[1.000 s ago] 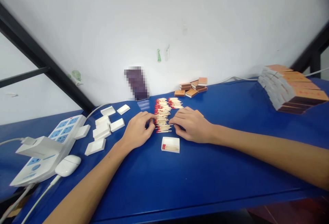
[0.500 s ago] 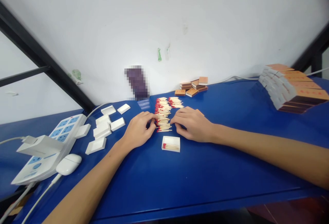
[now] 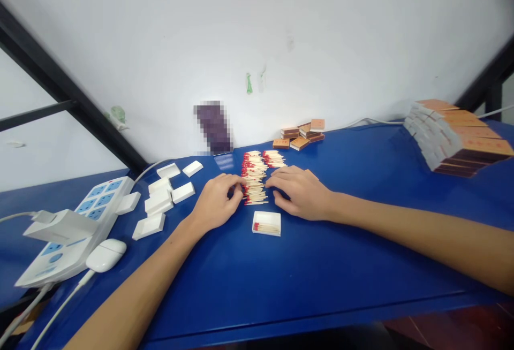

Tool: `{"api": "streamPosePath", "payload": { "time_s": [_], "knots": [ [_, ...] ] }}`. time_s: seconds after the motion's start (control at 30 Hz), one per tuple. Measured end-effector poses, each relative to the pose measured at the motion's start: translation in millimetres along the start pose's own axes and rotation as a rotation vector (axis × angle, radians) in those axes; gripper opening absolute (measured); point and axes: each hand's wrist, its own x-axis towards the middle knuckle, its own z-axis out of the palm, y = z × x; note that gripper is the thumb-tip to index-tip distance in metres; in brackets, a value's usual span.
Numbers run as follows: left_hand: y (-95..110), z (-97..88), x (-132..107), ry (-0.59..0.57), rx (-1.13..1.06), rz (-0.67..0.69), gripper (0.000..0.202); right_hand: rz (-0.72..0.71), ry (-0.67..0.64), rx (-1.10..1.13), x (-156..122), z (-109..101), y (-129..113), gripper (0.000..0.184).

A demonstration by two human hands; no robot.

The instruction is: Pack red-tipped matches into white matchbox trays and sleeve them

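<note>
A pile of red-tipped matches (image 3: 254,176) lies on the blue table (image 3: 305,269), and a smaller bunch (image 3: 274,159) sits just behind it. My left hand (image 3: 214,205) rests at the pile's left side with its fingers curled against the match ends. On the right side my right hand (image 3: 299,192) has its fingers bent onto the matches. A white tray (image 3: 266,223) holding a few matches sits just in front of both hands.
Several empty white trays (image 3: 160,203) lie at the left, beside a white power strip (image 3: 76,221) and a white earbud case (image 3: 105,255). Orange matchbox sleeves (image 3: 301,136) sit by the wall. A big stack of matchboxes (image 3: 458,138) stands far right. A blurred dark object (image 3: 212,127) leans on the wall.
Both hands stay at the match pile, with only slight finger movement. The view has shifted a little.
</note>
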Motion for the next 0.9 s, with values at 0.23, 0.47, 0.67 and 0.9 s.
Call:
{"api": "streamPosePath", "payload": {
  "time_s": [0.23,0.47,0.67,0.9],
  "knots": [
    [0.0,-1.1,-0.8,-0.034,-0.03,-0.008,0.023,-0.044,-0.042,0.044,1.0,-0.3,0.2,0.024],
    [0.3,-1.7,-1.1,-0.022,-0.002,-0.006,0.021,-0.06,-0.014,0.069,0.7,0.3,0.9,0.021],
    [-1.2,-3.5,-2.2,-0.134,-0.013,-0.015,0.014,-0.195,-0.005,0.122,0.2,2.4,3.9,0.02],
    [-0.8,-1.8,-2.0,-0.15,-0.027,-0.02,0.009,-0.246,-0.068,0.109,1.0,-0.2,3.9,0.023]
  ]
}}
